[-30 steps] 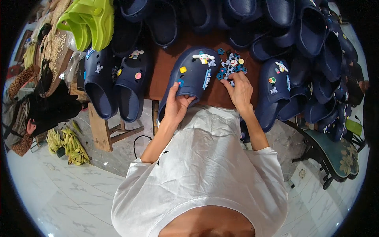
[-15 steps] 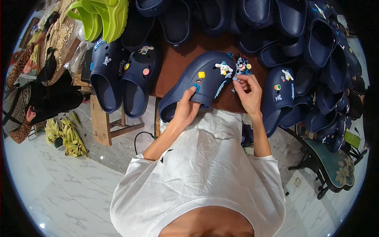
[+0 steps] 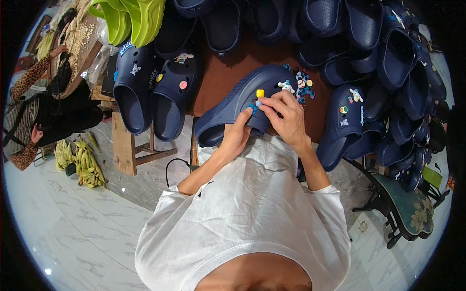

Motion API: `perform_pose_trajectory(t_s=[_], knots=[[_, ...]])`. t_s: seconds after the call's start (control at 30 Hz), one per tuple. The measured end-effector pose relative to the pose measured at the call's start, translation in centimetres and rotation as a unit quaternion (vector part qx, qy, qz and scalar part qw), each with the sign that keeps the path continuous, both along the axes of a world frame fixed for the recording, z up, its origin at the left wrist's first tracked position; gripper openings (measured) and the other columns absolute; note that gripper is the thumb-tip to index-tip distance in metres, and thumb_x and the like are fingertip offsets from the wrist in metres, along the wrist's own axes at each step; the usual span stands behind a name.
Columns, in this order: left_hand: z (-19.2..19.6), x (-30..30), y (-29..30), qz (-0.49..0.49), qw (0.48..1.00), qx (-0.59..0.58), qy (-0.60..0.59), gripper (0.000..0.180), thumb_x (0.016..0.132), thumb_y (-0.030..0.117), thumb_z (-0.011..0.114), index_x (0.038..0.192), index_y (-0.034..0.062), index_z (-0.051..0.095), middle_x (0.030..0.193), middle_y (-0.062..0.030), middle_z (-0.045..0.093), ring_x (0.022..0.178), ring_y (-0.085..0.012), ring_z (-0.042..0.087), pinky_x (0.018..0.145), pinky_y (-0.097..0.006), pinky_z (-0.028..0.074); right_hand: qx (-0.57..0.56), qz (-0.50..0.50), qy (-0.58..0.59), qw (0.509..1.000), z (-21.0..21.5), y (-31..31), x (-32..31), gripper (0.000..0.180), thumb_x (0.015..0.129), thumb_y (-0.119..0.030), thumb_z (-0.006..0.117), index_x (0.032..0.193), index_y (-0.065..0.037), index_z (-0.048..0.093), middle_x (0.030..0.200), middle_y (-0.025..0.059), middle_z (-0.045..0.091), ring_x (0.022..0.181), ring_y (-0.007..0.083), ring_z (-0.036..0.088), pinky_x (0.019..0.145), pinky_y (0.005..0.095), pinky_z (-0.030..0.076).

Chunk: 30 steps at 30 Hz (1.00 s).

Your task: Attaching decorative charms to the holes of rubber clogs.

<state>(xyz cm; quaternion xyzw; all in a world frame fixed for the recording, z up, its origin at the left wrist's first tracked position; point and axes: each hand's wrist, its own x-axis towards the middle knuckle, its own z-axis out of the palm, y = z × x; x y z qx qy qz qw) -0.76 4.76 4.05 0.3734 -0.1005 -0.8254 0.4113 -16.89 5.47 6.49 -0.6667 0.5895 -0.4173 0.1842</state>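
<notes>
A navy foam clog (image 3: 228, 109) lies tilted at the front edge of a brown table (image 3: 228, 72). My left hand (image 3: 238, 136) grips its side from below. My right hand (image 3: 286, 116) rests on its top, fingertips pinching a small blue charm (image 3: 253, 105) against the upper. A yellow charm (image 3: 260, 93) and a white figure charm (image 3: 285, 86) sit on the clog. A small heap of loose charms (image 3: 303, 87) lies just beyond my right hand.
Many navy clogs ring the table: a decorated pair (image 3: 155, 87) at left, one with charms (image 3: 347, 121) at right. Lime green clogs (image 3: 131, 19) are at the back left. A person (image 3: 48, 111) sits left, bananas (image 3: 80, 160) on the marble floor. A chair (image 3: 407, 213) stands right.
The clog has come nearer to me and tilted. My right hand left the loose charm heap and moved onto the clog's top; my left hand shifted along its side.
</notes>
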Motion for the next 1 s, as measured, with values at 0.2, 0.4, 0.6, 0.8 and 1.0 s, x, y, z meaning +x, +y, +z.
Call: perform_pose_trajectory(t_s=[0.2, 0.4, 0.6, 0.8, 1.0], knots=[[0.9, -1.0, 0.4, 0.03, 0.999, -0.02, -0.04, 0.034, 0.092, 0.009, 0.064, 0.124, 0.0036, 0.054, 0.119, -0.0062, 0.061, 0.105, -0.0133, 0.06, 0.088, -0.028, 0.051, -0.03, -0.03, 0.045, 0.998, -0.1, 0.6, 0.7, 0.021, 0.075, -0.009, 0.076, 0.096, -0.01, 0.075, 0.08, 0.0037, 0.059, 0.073, 0.0206, 0.059, 0.065, 0.0343, 0.048], [0.7, -1.4, 0.3, 0.046, 0.995, -0.021, -0.091, 0.027, 0.09, 0.006, 0.068, 0.115, 0.0025, 0.06, 0.113, -0.0065, 0.063, 0.102, -0.0138, 0.061, 0.089, -0.027, 0.05, -0.006, -0.013, 0.088, 0.996, 1.2, 0.9, 1.1, 0.022, 0.078, -0.007, 0.073, 0.099, -0.009, 0.074, 0.082, 0.0046, 0.06, 0.076, 0.0208, 0.06, 0.067, 0.0336, 0.048], [0.1, -1.6, 0.4, 0.05, 0.995, -0.007, -0.09, 0.03, 0.089, 0.007, 0.069, 0.117, 0.0015, 0.06, 0.114, -0.0065, 0.063, 0.102, -0.0142, 0.06, 0.091, -0.028, 0.048, 0.022, -0.014, -0.019, 0.999, 0.8, 1.0, 1.0, 0.019, 0.082, -0.004, 0.07, 0.1, -0.006, 0.071, 0.086, 0.0066, 0.062, 0.079, 0.0234, 0.063, 0.069, 0.0346, 0.051], [0.2, -1.8, 0.7, 0.053, 0.992, -0.026, -0.111, 0.031, 0.089, 0.006, 0.068, 0.118, 0.0012, 0.06, 0.114, -0.0066, 0.063, 0.102, -0.0142, 0.06, 0.091, -0.028, 0.048, 0.027, -0.032, -0.068, 0.997, 0.0, 1.0, 0.9, 0.015, 0.08, -0.003, 0.071, 0.095, -0.005, 0.072, 0.087, 0.0073, 0.063, 0.078, 0.0239, 0.064, 0.068, 0.0339, 0.051], [0.6, -1.6, 0.7, 0.039, 0.99, -0.05, -0.129, 0.029, 0.091, 0.005, 0.066, 0.118, 0.001, 0.059, 0.114, -0.0073, 0.063, 0.102, -0.014, 0.06, 0.091, -0.028, 0.049, 0.064, -0.06, -0.104, 0.991, -0.1, 1.3, 1.4, 0.013, 0.078, -0.003, 0.072, 0.091, -0.007, 0.071, 0.085, 0.0056, 0.063, 0.077, 0.0238, 0.064, 0.067, 0.0344, 0.051]])
